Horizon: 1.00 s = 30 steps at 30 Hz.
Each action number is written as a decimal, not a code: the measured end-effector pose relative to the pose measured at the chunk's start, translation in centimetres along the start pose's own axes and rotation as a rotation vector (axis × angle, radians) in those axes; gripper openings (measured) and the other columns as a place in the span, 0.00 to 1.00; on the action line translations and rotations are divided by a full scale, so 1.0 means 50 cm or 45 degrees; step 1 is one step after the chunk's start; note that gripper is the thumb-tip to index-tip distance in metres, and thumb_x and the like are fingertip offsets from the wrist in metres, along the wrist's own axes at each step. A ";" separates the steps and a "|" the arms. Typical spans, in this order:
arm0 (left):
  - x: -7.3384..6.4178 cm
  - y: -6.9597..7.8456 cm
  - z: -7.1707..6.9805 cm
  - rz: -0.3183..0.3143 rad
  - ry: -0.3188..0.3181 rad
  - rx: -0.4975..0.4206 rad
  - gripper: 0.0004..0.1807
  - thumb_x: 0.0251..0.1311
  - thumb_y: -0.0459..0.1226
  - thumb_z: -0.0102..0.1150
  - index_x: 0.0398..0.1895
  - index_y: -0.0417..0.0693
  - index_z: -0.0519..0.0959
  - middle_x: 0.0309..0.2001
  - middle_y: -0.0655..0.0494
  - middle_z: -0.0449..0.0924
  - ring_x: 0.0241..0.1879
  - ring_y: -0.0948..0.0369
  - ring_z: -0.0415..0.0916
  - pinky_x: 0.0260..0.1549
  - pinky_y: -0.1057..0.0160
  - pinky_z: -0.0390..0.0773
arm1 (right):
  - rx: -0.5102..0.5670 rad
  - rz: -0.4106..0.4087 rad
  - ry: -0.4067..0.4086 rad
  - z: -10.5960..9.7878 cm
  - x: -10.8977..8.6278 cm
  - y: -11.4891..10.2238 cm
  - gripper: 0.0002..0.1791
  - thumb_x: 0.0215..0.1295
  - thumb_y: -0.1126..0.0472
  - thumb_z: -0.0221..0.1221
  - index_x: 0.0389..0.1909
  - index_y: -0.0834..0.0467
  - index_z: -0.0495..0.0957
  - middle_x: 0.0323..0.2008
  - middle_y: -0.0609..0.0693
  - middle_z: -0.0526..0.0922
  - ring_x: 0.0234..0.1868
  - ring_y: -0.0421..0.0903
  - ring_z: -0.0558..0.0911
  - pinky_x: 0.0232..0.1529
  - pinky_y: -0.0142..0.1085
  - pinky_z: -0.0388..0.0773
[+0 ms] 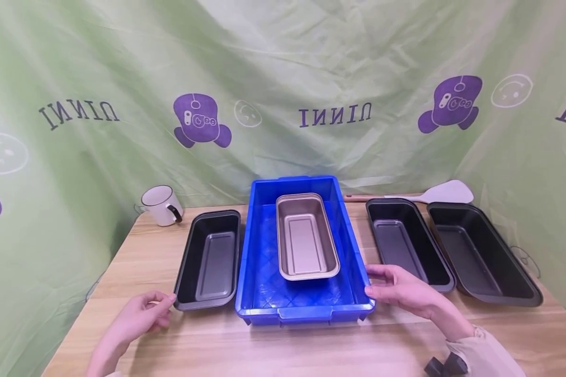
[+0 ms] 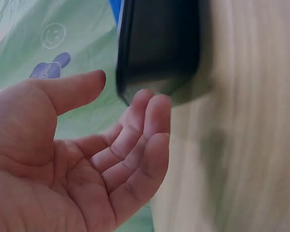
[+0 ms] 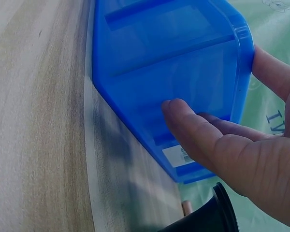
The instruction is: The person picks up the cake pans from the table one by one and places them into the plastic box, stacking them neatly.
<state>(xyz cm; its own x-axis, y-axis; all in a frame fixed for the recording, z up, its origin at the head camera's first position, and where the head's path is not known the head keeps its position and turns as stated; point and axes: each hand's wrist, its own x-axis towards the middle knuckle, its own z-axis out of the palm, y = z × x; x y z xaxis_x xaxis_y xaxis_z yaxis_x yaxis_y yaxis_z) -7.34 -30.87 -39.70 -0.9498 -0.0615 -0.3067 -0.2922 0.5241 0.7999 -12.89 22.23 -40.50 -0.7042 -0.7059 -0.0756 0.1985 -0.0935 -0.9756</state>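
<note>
If the left pan [image 1: 217,264] were raised from here, its near corner could slip and drop, since the left grip [image 1: 143,315] is loose, thumb spread from half-bent fingers, with nothing held; whether a fingertip touches the corner, I cannot tell. The right grip [image 1: 402,292] is also spread, thumb at the rim of the blue tray [image 1: 306,314] by its near right corner, fingers along the outer wall, not closed round it. A sideways push there could swing the tray into the left pan, just beside it, and jolt the gold pan [image 1: 306,243] sitting inside. The inner dark pan [image 1: 398,246] lies close by the right grip, so a careless knuckle might knock it against the outer dark pan [image 1: 476,256]. On the worktop [image 1: 193,345], a white mug [image 1: 159,207] stands beyond the left pan, a spatula [image 1: 448,192] lies behind the inner and outer dark pans, and a green curtain [image 1: 283,63] blocks any long shove away from the person
</note>
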 end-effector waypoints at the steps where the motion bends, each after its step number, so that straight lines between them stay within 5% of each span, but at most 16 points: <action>1: 0.001 -0.004 0.004 0.005 -0.026 -0.005 0.19 0.68 0.42 0.52 0.42 0.28 0.73 0.30 0.49 0.82 0.28 0.57 0.80 0.27 0.63 0.81 | 0.002 0.000 0.000 0.000 -0.001 0.000 0.39 0.69 0.69 0.52 0.65 0.85 0.36 0.61 0.74 0.67 0.58 0.49 0.76 0.57 0.39 0.74; 15: 0.005 -0.016 0.026 0.092 -0.279 -0.226 0.19 0.73 0.42 0.45 0.38 0.31 0.75 0.31 0.51 0.80 0.31 0.60 0.81 0.33 0.62 0.83 | -0.032 0.058 0.054 0.000 0.000 -0.002 0.42 0.68 0.67 0.54 0.66 0.83 0.36 0.63 0.75 0.64 0.58 0.50 0.76 0.57 0.38 0.74; 30: 0.017 -0.032 0.038 0.060 -0.406 -0.562 0.14 0.72 0.42 0.47 0.40 0.38 0.75 0.34 0.51 0.83 0.35 0.60 0.83 0.40 0.64 0.82 | -0.050 0.080 0.088 0.006 -0.007 -0.007 0.42 0.68 0.67 0.55 0.66 0.83 0.37 0.62 0.72 0.66 0.57 0.50 0.77 0.56 0.38 0.74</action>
<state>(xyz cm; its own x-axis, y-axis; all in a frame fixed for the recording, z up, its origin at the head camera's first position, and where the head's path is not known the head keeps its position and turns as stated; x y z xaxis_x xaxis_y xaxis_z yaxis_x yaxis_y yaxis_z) -7.45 -30.16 -42.21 -0.9022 0.2501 -0.3514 -0.3343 0.1094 0.9361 -12.47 22.30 -40.09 -0.7368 -0.6592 -0.1499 0.2181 -0.0218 -0.9757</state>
